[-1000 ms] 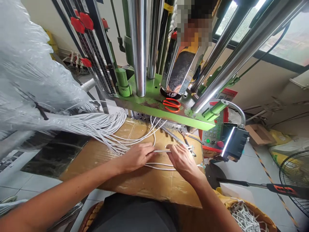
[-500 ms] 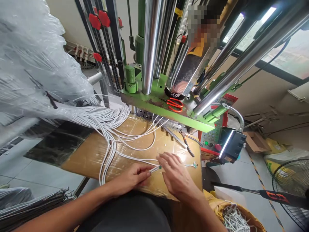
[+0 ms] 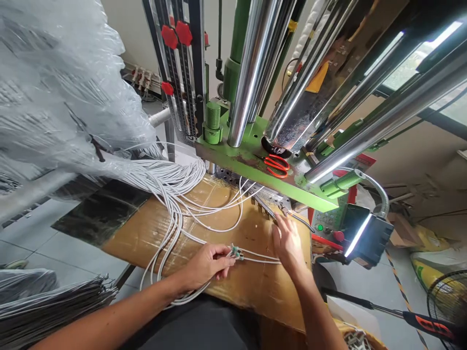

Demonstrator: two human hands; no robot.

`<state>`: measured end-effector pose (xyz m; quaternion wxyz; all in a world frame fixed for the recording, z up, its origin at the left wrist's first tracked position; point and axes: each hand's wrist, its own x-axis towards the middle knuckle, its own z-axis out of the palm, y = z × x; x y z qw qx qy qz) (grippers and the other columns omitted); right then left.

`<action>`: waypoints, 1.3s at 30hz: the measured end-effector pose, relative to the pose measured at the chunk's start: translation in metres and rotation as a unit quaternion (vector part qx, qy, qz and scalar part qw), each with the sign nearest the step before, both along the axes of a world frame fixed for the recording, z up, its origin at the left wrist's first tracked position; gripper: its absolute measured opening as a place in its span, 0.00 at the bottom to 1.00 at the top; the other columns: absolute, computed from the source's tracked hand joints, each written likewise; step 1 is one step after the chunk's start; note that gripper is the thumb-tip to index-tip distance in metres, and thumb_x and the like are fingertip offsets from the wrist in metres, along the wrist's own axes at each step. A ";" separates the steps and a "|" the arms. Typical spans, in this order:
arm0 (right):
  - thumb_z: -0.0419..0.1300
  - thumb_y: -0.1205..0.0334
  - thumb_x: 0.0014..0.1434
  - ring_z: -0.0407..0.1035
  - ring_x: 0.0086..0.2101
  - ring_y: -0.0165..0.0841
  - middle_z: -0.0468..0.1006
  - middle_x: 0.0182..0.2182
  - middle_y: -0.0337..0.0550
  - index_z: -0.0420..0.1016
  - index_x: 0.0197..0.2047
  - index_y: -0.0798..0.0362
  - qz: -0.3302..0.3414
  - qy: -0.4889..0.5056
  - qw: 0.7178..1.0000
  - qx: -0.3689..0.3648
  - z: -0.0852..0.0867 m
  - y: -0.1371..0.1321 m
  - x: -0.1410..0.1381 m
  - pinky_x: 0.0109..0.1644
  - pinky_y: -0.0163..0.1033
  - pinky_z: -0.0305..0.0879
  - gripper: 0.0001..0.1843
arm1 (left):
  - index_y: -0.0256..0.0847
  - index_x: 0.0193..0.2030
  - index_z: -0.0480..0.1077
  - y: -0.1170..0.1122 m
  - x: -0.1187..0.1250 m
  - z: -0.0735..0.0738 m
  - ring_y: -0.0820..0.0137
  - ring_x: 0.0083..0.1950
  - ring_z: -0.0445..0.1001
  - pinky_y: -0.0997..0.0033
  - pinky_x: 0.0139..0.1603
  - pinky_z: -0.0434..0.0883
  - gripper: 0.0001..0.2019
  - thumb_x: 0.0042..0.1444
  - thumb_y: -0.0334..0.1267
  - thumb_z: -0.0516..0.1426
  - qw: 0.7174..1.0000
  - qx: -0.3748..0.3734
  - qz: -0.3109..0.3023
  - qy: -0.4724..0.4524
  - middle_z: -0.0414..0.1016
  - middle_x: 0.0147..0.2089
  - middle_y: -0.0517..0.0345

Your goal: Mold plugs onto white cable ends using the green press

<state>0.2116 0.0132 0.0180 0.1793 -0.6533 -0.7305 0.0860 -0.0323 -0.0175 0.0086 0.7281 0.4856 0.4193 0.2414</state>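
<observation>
My left hand [image 3: 207, 265] pinches several white cables by their ends, where small green-and-metal tips [image 3: 235, 252] stick out past the fingertips. My right hand [image 3: 290, 243] lies over a pair of pliers [image 3: 283, 210] at the front of the press, its fingers bent round the handle area. The jaws show beyond the fingers, and most of the handles are hidden. Two white cables [image 3: 259, 257] run across the cardboard-covered table [image 3: 255, 287] between my hands. A metal bar with short blocks [image 3: 263, 206] lies left of the pliers.
The green press plate [image 3: 241, 158] with steel columns rises behind the table, red-handled scissors [image 3: 277, 164] resting on it. A bundle of white cables [image 3: 171, 177] spreads from the left. A control box [image 3: 330, 233], a lamp [image 3: 365, 233] and a fan [image 3: 447, 301] stand right.
My right hand has left the cable ends by my left hand and moved forward onto the pliers. The green tips now show at my left fingertips. The view has shifted.
</observation>
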 end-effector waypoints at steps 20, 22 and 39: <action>0.51 0.57 0.62 0.72 0.35 0.36 0.76 0.29 0.40 0.68 0.58 0.52 -0.050 0.352 0.925 -0.135 -0.009 -0.075 -0.038 0.39 0.38 0.72 0.22 | 0.39 0.48 0.75 0.011 0.006 -0.012 0.67 0.44 0.78 0.72 0.46 0.72 0.15 0.60 0.28 0.50 0.886 0.447 -0.114 0.050 0.81 0.43 0.51; 0.52 0.56 0.61 0.72 0.38 0.36 0.77 0.33 0.41 0.66 0.60 0.53 -0.073 0.393 0.905 -0.144 -0.011 -0.083 -0.047 0.41 0.37 0.71 0.25 | 0.38 0.47 0.75 0.010 0.011 -0.013 0.67 0.43 0.78 0.71 0.45 0.73 0.15 0.59 0.28 0.51 0.879 0.455 -0.133 0.051 0.81 0.43 0.51; 0.49 0.64 0.63 0.65 0.57 0.35 0.69 0.59 0.43 0.57 0.67 0.51 -0.098 0.422 0.892 -0.133 -0.021 -0.090 -0.056 0.63 0.43 0.59 0.28 | 0.36 0.48 0.73 0.002 0.017 -0.010 0.65 0.43 0.80 0.70 0.46 0.76 0.17 0.55 0.24 0.49 0.818 0.549 -0.149 0.088 0.81 0.44 0.50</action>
